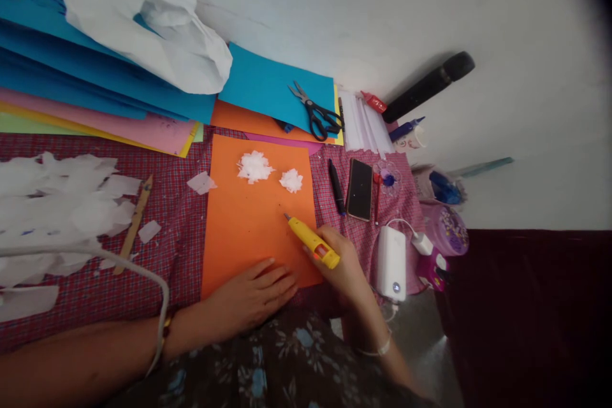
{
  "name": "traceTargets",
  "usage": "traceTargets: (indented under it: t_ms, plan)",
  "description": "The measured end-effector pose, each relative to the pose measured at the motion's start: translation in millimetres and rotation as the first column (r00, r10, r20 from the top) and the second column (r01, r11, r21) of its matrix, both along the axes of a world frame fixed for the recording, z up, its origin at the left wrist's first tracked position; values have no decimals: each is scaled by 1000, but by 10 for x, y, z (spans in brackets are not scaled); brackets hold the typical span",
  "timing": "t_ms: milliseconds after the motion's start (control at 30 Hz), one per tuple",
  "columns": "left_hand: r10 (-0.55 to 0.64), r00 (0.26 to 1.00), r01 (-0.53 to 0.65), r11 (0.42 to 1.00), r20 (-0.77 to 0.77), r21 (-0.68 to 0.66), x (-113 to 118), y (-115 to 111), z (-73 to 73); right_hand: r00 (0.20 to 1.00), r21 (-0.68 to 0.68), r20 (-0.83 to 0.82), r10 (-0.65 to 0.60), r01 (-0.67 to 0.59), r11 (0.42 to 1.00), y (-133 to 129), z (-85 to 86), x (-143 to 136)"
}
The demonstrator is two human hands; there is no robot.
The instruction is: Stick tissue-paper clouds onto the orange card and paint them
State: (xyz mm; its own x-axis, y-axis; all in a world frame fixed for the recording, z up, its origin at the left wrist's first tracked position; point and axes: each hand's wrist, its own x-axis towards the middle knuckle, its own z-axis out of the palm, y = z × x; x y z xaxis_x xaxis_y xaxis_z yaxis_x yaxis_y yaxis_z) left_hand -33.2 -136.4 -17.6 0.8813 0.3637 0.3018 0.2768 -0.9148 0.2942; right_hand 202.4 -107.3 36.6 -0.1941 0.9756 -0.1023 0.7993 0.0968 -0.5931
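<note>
An orange sheet of paper [239, 229] lies on the cloth, bearing two clumps of torn white paper, a larger one [255, 167] and a smaller one [291, 180]. My right hand [342, 261] is closed around a yellow glue gun [310, 241], whose nozzle points toward the sheet just below the clumps. I cannot tell whether the nozzle touches the paper. My left hand [258, 293] rests flat on the sheet's lower edge, its fingers stretched out and holding nothing. A loose white paper scrap [201, 183] overlaps the sheet's left edge.
Torn white paper pieces [62, 204] and a wooden stick [134, 226] lie left. Scissors [315, 111] rest on blue paper [268, 83] at the back. A marker [336, 188], phone [359, 190] and white power bank [391, 261] lie right. A cable [143, 271] crosses my left forearm.
</note>
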Motion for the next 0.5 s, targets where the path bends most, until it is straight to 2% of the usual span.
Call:
traceTargets:
  t_ms: [200,500]
  plan:
    - [2,1000,-2,1000,4,13,-11,1,-3,1000,10,-21,-14,14,1000,9,-14,-12]
    - [17,1000,-18,1000,26,21,2,-8,-26,999,70,35,-16,13,997,83,-31,-63]
